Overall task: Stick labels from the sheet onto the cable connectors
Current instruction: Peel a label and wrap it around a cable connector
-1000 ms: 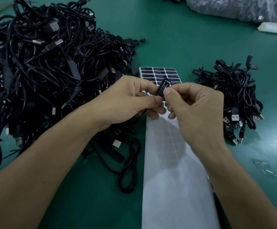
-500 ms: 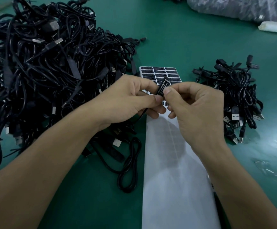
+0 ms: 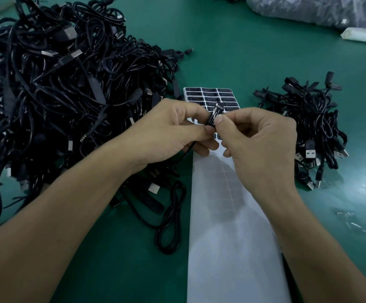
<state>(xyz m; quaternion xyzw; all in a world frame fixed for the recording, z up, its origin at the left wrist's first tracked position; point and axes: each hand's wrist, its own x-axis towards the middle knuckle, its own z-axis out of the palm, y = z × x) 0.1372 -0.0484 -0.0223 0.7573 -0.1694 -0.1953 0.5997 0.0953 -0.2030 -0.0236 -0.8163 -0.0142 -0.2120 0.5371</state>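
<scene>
black cables (image 3: 64,88), green table (image 3: 232,51), white sheet (image 3: 232,237)

View: one head-worn wide-angle camera is looking forward and down at the flat green table top (image 3: 232,51).
Nearness: sitting close; both forearms are entering from the bottom edge.
Frame centre: left hand (image 3: 169,134) and right hand (image 3: 263,145) are pinching the small black cable connector (image 3: 214,114).
Left edge: cropping the tangled heap of black cables (image 3: 57,95).
Top right: cropping the crinkled clear plastic bag (image 3: 308,14).
</scene>
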